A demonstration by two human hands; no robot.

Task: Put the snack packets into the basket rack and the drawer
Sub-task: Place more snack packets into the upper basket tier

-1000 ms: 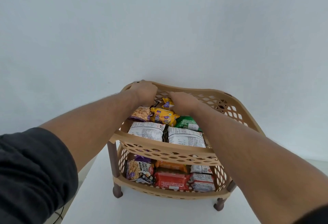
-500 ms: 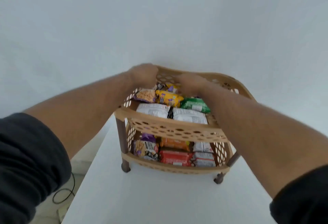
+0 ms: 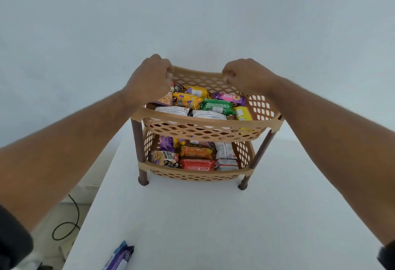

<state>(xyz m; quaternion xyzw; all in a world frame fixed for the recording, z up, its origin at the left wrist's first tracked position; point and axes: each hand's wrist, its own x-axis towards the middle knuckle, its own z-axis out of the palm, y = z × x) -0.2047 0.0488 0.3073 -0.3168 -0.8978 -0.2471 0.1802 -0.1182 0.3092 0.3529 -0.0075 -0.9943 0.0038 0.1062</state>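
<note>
Blue-purple packet point(image 3: 119, 257) is lying loose at the table's point(image 3: 192, 216) near-left edge, not yet stowed. I'm clamping my left hand point(image 3: 149, 79) and right hand point(image 3: 245, 75) on the back rim of the tan basket rack point(image 3: 205, 124). Both tiers are looking full; no drawer in view.

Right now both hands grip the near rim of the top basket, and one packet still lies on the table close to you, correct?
Not quite. The head view shows the left hand and right hand gripping the far rim of the top basket, not the near one. One packet does still lie on the table close to you.
</note>
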